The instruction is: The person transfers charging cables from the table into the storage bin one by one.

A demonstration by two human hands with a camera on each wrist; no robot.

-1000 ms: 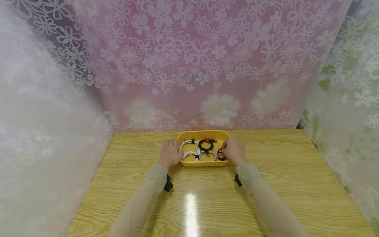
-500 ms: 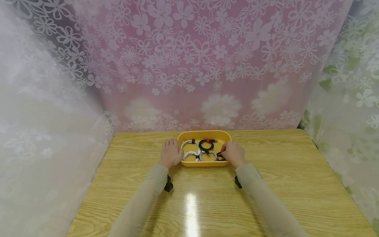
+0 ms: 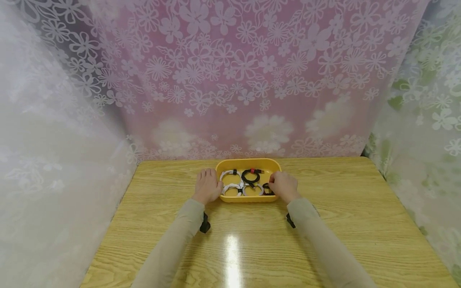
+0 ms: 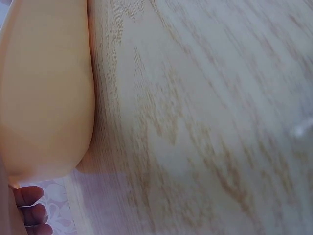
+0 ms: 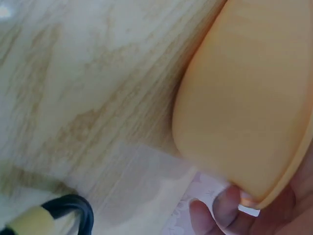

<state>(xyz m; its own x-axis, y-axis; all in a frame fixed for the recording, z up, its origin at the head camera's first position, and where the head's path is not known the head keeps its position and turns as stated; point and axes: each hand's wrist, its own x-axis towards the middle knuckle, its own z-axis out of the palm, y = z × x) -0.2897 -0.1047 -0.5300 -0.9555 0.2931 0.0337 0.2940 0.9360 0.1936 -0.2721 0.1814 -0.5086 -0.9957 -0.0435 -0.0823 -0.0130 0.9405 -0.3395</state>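
Observation:
In the head view a yellow tray (image 3: 248, 198) holds several coiled cables. My left hand (image 3: 208, 186) grips the tray's left rim, thumb at the edge; in the left wrist view its fingertips (image 4: 33, 212) curl down past the tray wall. At the tray's right end my right hand (image 3: 283, 186) reaches over the rim and pinches a small black cable (image 3: 266, 188), partly hidden under the fingers. Beside it lie a grey cable coil (image 3: 253, 195), a black cable coil with a red tie (image 3: 246, 180), and two white cable coils (image 3: 227, 173) on the left.
The tray stands near the back edge of a wooden table (image 3: 230, 240). A pink floral curtain (image 3: 230, 100) hangs right behind it, and pale floral sheets (image 3: 57, 160) close off both sides. A dark curved tube (image 5: 78, 205) shows low in the right wrist view.
The small black cable at the right end has shifted and turned slightly under my right fingers. My left hand and the other coils have stayed in place.

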